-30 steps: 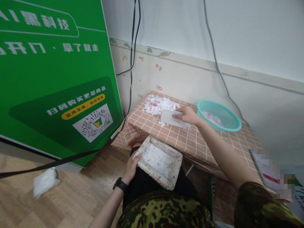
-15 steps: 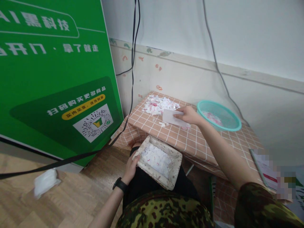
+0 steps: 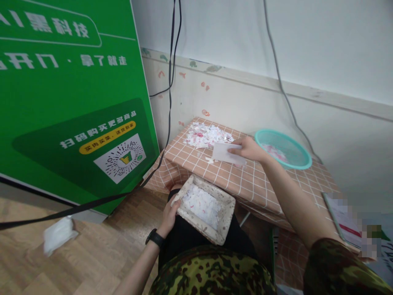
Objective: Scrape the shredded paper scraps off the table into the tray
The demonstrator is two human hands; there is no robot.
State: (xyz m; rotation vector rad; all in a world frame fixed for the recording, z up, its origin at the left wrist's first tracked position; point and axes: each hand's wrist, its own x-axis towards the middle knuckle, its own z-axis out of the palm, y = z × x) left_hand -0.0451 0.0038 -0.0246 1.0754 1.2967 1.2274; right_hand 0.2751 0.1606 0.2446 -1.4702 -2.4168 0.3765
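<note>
My left hand (image 3: pixel 170 215) is closed on the left rim of a pale, speckled rectangular basket (image 3: pixel 227 215), which rests tilted on my lap. Inside it lie white paper scraps (image 3: pixel 201 203) with a few reddish bits. Over the table, my right hand (image 3: pixel 248 148) pinches a flat white card (image 3: pixel 224 152) between thumb and fingers. Beyond the card spreads a pile of white and pink paper scraps (image 3: pixel 204 135), with a few loose pieces near the card's lower edge. Whether the card touches the cloth I cannot tell.
A turquoise mesh basket (image 3: pixel 302 162) holding pinkish scraps stands right on the table with its checked cloth (image 3: pixel 260 184). A black cable (image 3: pixel 170 110) hangs before the green cabinet (image 3: pixel 76 86). A white packet (image 3: pixel 59 235) lies on the wooden floor.
My right hand and the card have shifted slightly to the right over the table. My left hand and the speckled basket stay in place.
</note>
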